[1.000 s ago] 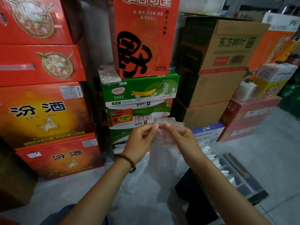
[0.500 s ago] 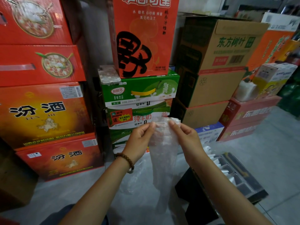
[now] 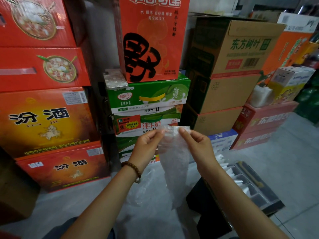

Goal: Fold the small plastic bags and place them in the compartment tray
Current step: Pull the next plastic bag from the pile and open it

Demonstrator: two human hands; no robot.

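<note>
A small clear plastic bag (image 3: 174, 161) hangs lengthwise in front of me, narrowed to a long strip. My left hand (image 3: 148, 145) pinches its top left corner and my right hand (image 3: 198, 144) pinches its top right corner, both at chest height. Down to the right, the dark compartment tray (image 3: 259, 190) rests on a black box, with several white folded bags (image 3: 229, 171) standing in its near compartments. My right forearm covers part of the tray's left side.
Stacked cartons fill the view ahead: red liquor boxes (image 3: 46, 121) on the left, green milk cartons (image 3: 148, 100) in the middle, brown cardboard boxes (image 3: 231, 66) on the right. A loose heap of clear plastic (image 3: 141, 190) lies on the grey floor below my hands.
The bag has been narrowed from a wider sheet into a slimmer strip, and my hands have drawn slightly apart along its top edge.
</note>
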